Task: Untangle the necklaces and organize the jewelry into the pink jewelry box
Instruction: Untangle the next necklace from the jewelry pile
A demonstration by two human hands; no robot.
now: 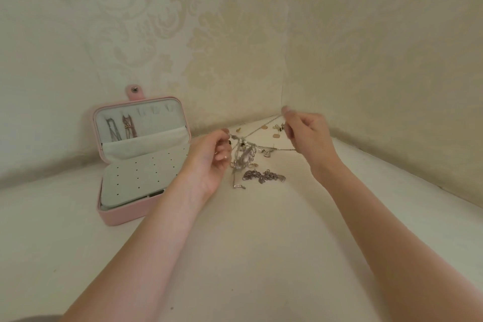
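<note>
The pink jewelry box (125,213) stands open at the left, with two necklaces (121,127) hanging in its lid and a white perforated panel (141,175) over its base. A thin silver chain (257,129) is stretched taut in the air between my hands. My left hand (211,158) pinches one end of it. My right hand (307,134) pinches the other end, raised higher near the corner. A tangled silver clump (244,158) hangs from the chain. Another tangled chain pile (264,176) lies on the surface below.
Small gold and dark earrings and pendants (275,131) lie scattered on the white surface near the wall corner. Patterned wallpapered walls (235,34) close in behind and on the right. The white surface (248,243) stretches toward me between my forearms.
</note>
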